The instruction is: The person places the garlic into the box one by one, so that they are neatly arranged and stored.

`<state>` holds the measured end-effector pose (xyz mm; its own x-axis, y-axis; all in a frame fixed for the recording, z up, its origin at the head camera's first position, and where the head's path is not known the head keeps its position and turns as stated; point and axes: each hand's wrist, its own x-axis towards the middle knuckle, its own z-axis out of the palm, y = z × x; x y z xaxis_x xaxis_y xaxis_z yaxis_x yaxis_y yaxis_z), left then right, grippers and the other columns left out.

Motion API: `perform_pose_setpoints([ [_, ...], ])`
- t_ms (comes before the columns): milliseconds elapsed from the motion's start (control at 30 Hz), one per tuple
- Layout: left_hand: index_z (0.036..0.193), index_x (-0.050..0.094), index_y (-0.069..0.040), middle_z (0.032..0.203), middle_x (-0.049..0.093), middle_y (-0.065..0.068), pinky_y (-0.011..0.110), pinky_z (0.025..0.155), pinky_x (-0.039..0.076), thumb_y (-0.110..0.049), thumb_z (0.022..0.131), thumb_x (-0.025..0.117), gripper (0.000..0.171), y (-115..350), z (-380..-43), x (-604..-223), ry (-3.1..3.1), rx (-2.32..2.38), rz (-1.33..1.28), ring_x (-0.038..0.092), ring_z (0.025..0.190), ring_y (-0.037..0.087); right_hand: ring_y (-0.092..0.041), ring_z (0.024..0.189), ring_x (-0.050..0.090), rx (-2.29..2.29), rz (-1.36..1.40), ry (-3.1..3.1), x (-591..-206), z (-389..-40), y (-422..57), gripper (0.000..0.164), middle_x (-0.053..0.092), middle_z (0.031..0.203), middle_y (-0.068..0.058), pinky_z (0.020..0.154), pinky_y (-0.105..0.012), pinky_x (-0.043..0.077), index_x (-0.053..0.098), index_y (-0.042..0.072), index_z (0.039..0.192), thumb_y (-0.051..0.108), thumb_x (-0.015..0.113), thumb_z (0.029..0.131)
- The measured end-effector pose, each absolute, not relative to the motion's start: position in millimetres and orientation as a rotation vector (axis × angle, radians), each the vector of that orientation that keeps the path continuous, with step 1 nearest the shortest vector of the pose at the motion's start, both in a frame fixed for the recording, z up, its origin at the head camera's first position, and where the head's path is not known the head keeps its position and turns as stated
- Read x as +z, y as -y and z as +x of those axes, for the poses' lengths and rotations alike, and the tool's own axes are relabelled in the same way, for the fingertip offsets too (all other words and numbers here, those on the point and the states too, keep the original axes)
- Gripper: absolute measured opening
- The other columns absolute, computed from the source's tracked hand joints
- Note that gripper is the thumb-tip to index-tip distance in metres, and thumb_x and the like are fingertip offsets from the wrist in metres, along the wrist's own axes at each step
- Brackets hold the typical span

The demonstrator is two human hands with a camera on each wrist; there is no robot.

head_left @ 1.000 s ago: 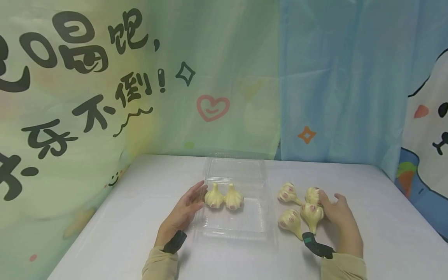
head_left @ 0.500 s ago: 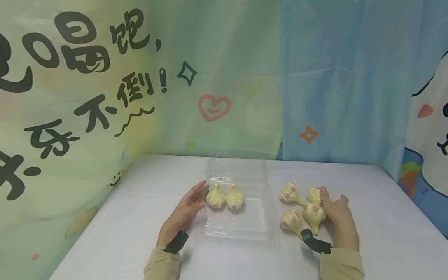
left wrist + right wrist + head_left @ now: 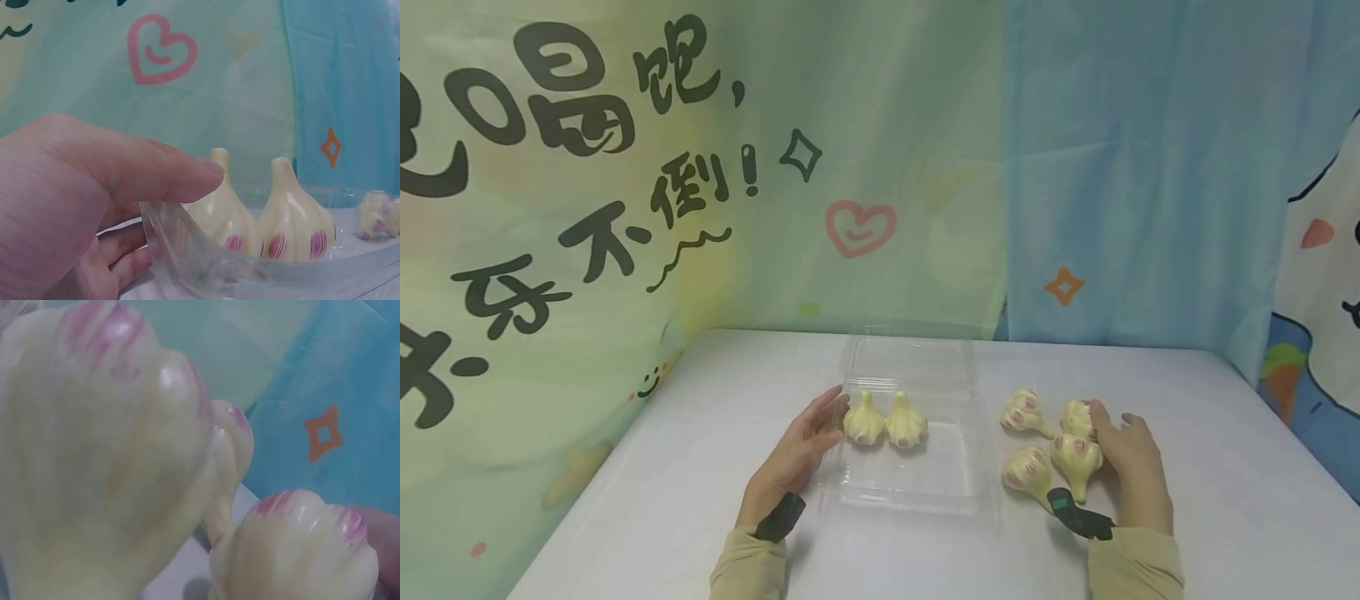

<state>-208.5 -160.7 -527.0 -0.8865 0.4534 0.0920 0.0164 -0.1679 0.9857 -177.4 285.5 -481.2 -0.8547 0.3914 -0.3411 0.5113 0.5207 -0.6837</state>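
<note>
My left hand (image 3: 793,458) is at the left side of a clear plastic clamshell box (image 3: 902,500). In the left wrist view its thumb (image 3: 181,175) reaches straight over the rim, with the other fingers outside the wall. Inside the box stand two garlic bulbs, one left (image 3: 865,421) and one right (image 3: 907,423), stems up. My right hand (image 3: 1131,458) is beside the group on the right, a fingertip right at the far-right garlic bulb (image 3: 1077,418). Its fingers are spread loosely. In the right wrist view, part of a finger (image 3: 384,544) shows behind a garlic bulb (image 3: 294,550).
Three more garlic bulbs lie by the right hand: one at the back left (image 3: 1024,412), one in front (image 3: 1077,460) and one at the front left (image 3: 1027,472). The box's open lid (image 3: 913,358) lies toward the back of the white table (image 3: 760,358). Printed curtains hang behind.
The head view shifts slightly. My right hand draws in a little toward the far-right garlic bulb; the left hand, box and bulbs keep their places.
</note>
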Motion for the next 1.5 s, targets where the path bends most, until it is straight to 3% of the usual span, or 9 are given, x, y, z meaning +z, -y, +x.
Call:
perform_pose_setpoints([
  [233,0.152,0.017,-0.009,0.158,0.018,0.016,0.038,0.118,0.015,0.0,0.091,0.051,0.07,159.6,-207.1,-525.2,-1.809,2.131,0.524,0.015,0.147,0.029,-0.057,0.136,0.01,-1.203,0.693,-2.635,-477.6,-178.2,-286.5,0.09,0.008,0.148,-0.04,0.112,-0.063,0.015,0.007,-0.01,0.146,0.062,0.022,0.094],
  [433,0.151,0.018,-0.009,0.158,0.018,0.016,0.038,0.118,0.014,0.001,0.091,0.051,0.07,159.6,-206.5,-524.1,-1.805,2.134,0.514,0.015,0.147,0.028,-0.058,0.135,0.012,-1.155,0.549,-2.682,-476.7,-178.9,-289.6,0.089,0.012,0.147,-0.041,0.11,-0.065,0.017,0.008,-0.01,0.146,0.06,0.028,0.095],
  [700,0.151,0.019,-0.01,0.158,0.019,0.016,0.041,0.119,0.012,-0.001,0.091,0.052,0.07,160.6,-206.8,-524.6,-1.815,2.133,0.514,0.016,0.147,0.028,-0.054,0.13,0.032,-1.227,0.398,-2.693,-476.9,-178.7,-288.1,0.087,0.03,0.142,-0.038,0.107,-0.062,0.028,0.006,-0.007,0.148,0.053,0.041,0.096],
  [933,0.151,0.019,-0.011,0.158,0.019,0.015,0.043,0.12,0.011,-0.002,0.091,0.053,0.07,160.7,-207.8,-525.3,-1.81,2.131,0.523,0.015,0.147,0.028,-0.051,0.132,0.032,-1.26,0.378,-2.644,-476.2,-178.2,-286.4,0.097,0.027,0.145,-0.036,0.107,-0.059,0.031,0.005,-0.009,0.148,0.056,0.051,0.091],
  [1233,0.152,0.019,-0.011,0.158,0.02,0.014,0.044,0.12,0.012,-0.003,0.091,0.054,0.071,161.0,-208.1,-526.0,-1.827,2.121,0.51,0.015,0.147,0.028,-0.054,0.134,0.025,-1.225,0.369,-2.613,-480.0,-178.6,-285.6,0.1,0.024,0.145,-0.039,0.108,-0.061,0.028,0.011,-0.012,0.146,0.06,0.051,0.089],
  [1500,0.152,0.017,-0.01,0.158,0.019,0.015,0.046,0.119,0.011,-0.003,0.09,0.054,0.072,161.3,-209.1,-528.1,-1.833,2.111,0.532,0.015,0.147,0.03,-0.054,0.132,0.029,-1.223,0.392,-2.594,-485.9,-183.4,-286.7,0.105,0.024,0.145,-0.038,0.106,-0.062,0.031,0.008,-0.008,0.148,0.065,0.051,0.086],
])
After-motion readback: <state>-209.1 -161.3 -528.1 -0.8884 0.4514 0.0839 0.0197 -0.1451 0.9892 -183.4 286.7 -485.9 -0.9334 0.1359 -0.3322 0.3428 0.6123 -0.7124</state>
